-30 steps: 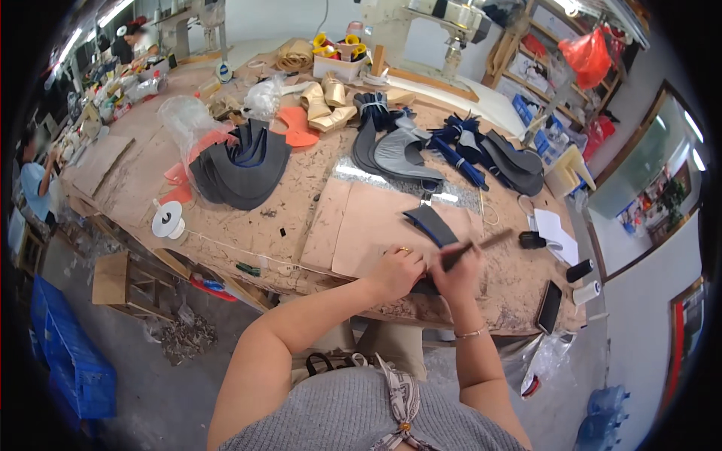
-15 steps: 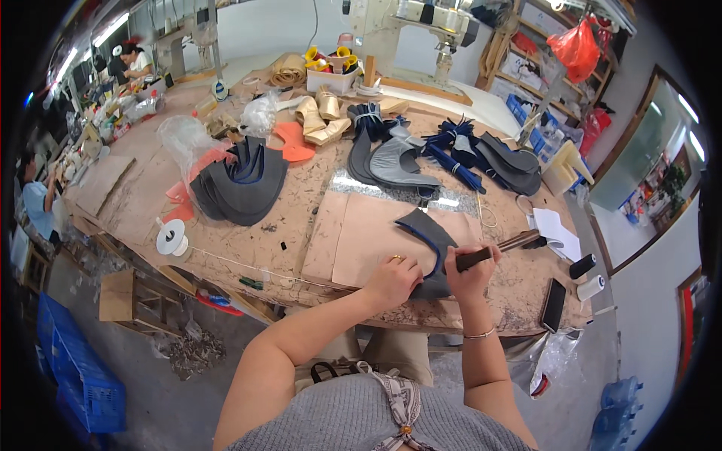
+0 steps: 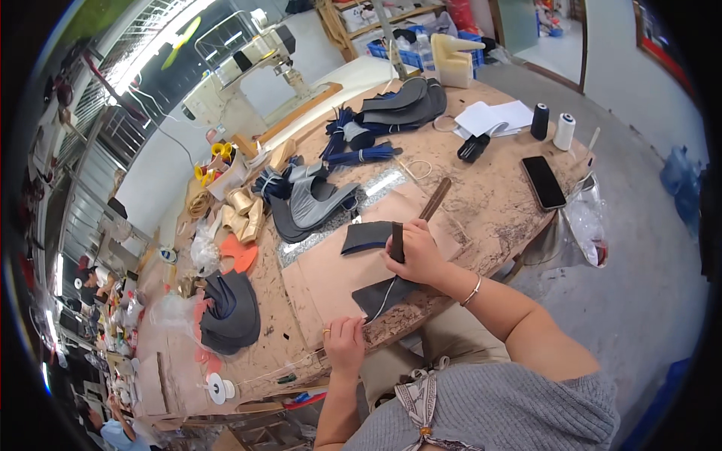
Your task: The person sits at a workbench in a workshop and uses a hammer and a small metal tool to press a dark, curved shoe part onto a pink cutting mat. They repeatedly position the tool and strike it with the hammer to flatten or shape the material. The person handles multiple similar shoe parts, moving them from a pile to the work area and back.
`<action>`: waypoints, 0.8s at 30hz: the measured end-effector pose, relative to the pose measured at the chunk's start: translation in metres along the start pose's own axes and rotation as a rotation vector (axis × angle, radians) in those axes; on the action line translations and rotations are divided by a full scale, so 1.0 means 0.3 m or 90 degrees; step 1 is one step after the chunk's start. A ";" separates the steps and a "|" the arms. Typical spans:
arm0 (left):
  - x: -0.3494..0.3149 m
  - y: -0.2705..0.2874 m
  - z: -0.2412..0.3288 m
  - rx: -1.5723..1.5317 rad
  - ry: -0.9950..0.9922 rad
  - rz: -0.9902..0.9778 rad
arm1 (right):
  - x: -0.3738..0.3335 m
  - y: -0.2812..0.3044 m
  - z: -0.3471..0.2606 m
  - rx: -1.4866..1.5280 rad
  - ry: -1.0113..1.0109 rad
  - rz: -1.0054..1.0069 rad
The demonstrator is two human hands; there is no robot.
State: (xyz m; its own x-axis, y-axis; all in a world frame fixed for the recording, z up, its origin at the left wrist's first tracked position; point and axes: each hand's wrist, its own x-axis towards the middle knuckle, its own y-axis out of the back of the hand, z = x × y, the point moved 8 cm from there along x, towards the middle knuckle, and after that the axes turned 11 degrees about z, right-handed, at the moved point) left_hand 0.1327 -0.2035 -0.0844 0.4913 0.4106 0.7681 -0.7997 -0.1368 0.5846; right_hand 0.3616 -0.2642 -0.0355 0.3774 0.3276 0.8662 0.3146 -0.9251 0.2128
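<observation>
On the tan board (image 3: 323, 282) at the table's near edge lies a curved dark grey piece with a blue edge (image 3: 366, 237), its middle partly hidden by my right hand. My right hand (image 3: 420, 255) is closed around a hammer (image 3: 435, 200) with a brown handle; its dark end (image 3: 397, 242) points down over the piece. A thin white cord (image 3: 385, 299) runs across the piece's near part to my left hand (image 3: 344, 346). The left fingers pinch together at the cord's end, by the board's near corner.
Stacked grey pieces (image 3: 229, 312) lie left, near a white spool (image 3: 220, 388). Bundled grey and blue pieces (image 3: 308, 201) lie beyond the board. A phone (image 3: 543, 183), white paper (image 3: 492, 119) and thread cones (image 3: 564, 131) occupy the right side. A sewing machine (image 3: 241, 90) stands behind.
My view has turned to the right. The left hand has come off the grey piece toward the near left, with the cord now drawn out to it. My right hand still grips the hammer.
</observation>
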 end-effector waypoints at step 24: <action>0.139 0.008 -0.291 -0.100 0.294 -0.192 | 0.002 0.007 0.006 0.001 -0.020 -0.004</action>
State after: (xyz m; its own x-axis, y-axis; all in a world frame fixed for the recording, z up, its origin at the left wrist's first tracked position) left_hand 0.1211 -0.1080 -0.0737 0.5322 0.7668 0.3590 -0.7064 0.1684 0.6874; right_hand 0.3640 -0.2656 -0.0353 0.4031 0.3390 0.8501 0.3181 -0.9228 0.2172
